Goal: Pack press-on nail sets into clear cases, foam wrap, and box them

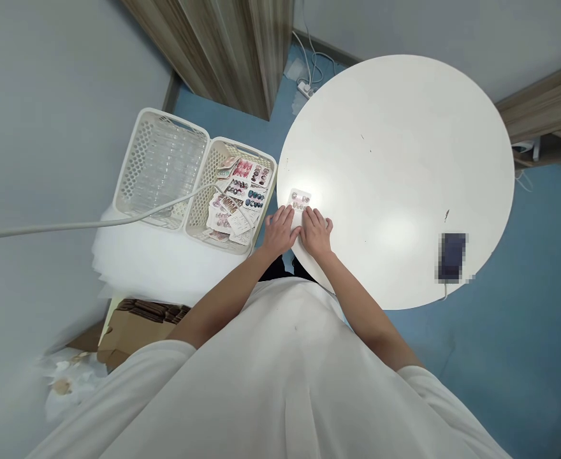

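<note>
A small card of press-on nails (pixel 300 199) lies on the white round table (pixel 395 140) near its left edge, a few shiny nails in rows on it. My left hand (pixel 278 233) rests at the card's lower left, fingers stretched forward and fingertips at its near edge. On the other side, my right hand (pixel 315 233) lies with its fingers extended and spread, the fingertips touching the card's lower right. The two thumbs come close together below the card. Part of the card's near end is hidden by the fingers.
Left of the table, a white basket (pixel 267 155) holds many nail cards; another basket (pixel 139 118) beside it holds clear plastic pieces. A pale cable (pixel 151 212) crosses above them. A blurred-out dark object (pixel 451 257) lies on the table's right. Cardboard boxes (pixel 134 328) stand lower left.
</note>
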`<move>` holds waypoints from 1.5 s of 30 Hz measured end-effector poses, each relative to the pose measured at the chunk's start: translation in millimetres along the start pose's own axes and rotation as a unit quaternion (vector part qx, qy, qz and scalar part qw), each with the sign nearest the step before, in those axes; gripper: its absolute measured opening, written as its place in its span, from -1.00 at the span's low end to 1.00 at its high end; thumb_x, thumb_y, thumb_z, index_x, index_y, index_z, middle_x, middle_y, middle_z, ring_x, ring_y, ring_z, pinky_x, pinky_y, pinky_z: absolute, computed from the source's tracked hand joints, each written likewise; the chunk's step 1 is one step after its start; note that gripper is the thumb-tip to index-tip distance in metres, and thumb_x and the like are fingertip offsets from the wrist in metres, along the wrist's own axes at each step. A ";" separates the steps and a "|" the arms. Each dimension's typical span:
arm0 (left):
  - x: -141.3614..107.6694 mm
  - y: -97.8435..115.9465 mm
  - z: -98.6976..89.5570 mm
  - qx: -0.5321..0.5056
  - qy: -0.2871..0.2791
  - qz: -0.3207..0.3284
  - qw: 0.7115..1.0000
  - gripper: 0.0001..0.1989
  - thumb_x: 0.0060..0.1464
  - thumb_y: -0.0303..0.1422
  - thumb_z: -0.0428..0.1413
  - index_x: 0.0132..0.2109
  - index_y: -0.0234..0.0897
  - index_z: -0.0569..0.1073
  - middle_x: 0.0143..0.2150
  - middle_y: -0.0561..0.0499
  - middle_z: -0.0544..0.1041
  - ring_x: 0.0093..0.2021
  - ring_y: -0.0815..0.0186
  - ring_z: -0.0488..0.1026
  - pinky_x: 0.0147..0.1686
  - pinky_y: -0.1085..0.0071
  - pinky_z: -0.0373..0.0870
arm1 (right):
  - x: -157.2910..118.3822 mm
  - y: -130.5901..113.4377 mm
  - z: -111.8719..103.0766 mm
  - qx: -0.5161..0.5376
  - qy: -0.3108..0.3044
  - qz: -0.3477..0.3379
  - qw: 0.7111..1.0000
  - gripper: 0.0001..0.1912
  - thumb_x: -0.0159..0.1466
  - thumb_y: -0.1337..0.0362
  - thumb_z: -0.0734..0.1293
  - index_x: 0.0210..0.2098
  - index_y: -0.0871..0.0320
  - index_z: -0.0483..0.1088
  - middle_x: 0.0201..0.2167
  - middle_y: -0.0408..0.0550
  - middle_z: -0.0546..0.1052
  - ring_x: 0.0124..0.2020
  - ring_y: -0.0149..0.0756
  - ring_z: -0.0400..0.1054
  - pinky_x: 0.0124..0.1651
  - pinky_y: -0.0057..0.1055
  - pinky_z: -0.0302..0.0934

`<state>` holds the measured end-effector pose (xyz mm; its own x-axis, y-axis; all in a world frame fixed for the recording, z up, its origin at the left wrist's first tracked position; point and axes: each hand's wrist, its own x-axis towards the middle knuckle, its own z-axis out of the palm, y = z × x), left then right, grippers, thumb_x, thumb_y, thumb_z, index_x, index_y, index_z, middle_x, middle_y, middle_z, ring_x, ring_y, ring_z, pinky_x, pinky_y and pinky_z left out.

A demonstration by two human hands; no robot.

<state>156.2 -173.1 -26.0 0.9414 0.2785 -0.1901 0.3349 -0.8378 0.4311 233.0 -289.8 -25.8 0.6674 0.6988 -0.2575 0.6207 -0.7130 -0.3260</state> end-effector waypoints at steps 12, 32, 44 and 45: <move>-19.6 11.5 2.8 0.016 0.028 -0.016 0.999 -0.46 0.20 -0.15 -0.22 0.23 -0.36 0.13 0.28 -0.18 0.12 0.29 0.10 -0.02 0.10 0.12 0.03 | -28.2 6.1 -5.8 0.007 0.033 -0.023 0.999 -0.49 0.32 0.20 0.01 0.23 0.20 0.01 0.27 0.12 0.07 0.27 -0.16 -0.09 0.15 -0.14 -0.19; -138.7 -7.0 -36.1 -0.038 0.209 -0.232 0.949 -0.61 0.16 -0.24 -0.12 0.10 -0.26 0.28 0.08 -0.14 0.40 0.09 0.17 0.31 0.06 0.18 0.11 | -56.2 -45.3 -4.1 0.129 -0.035 -0.266 0.955 -0.54 0.28 0.28 0.05 0.17 0.20 0.11 -0.06 0.10 0.44 -0.23 -0.27 0.38 -0.08 -0.27 0.17; -209.5 -75.7 -57.5 -0.120 0.247 -0.283 0.919 -0.71 0.11 -0.29 -0.04 -0.04 -0.23 0.39 -0.07 -0.04 0.52 -0.16 0.25 0.48 -0.08 0.24 0.28 | -36.0 -137.0 -7.3 0.052 -0.027 -0.292 0.955 -0.66 0.25 0.26 0.10 -0.08 0.18 0.37 -0.34 -0.04 0.55 -0.37 -0.30 0.41 -0.25 -0.41 0.22; -210.1 -79.8 -58.9 -0.120 0.249 -0.284 0.918 -0.72 0.11 -0.29 -0.04 -0.06 -0.23 0.40 -0.08 -0.04 0.52 -0.16 0.25 0.48 -0.09 0.24 0.29 | -32.0 -140.5 -9.9 0.047 -0.025 -0.289 0.956 -0.66 0.25 0.25 0.10 -0.08 0.17 0.36 -0.34 -0.04 0.55 -0.37 -0.30 0.41 -0.26 -0.41 0.22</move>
<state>-66.0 -137.1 31.4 0.4940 0.8684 -0.0436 0.7205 -0.3807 0.5796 128.5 -212.5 37.3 0.2031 0.9778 -0.0520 0.8381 -0.2010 -0.5071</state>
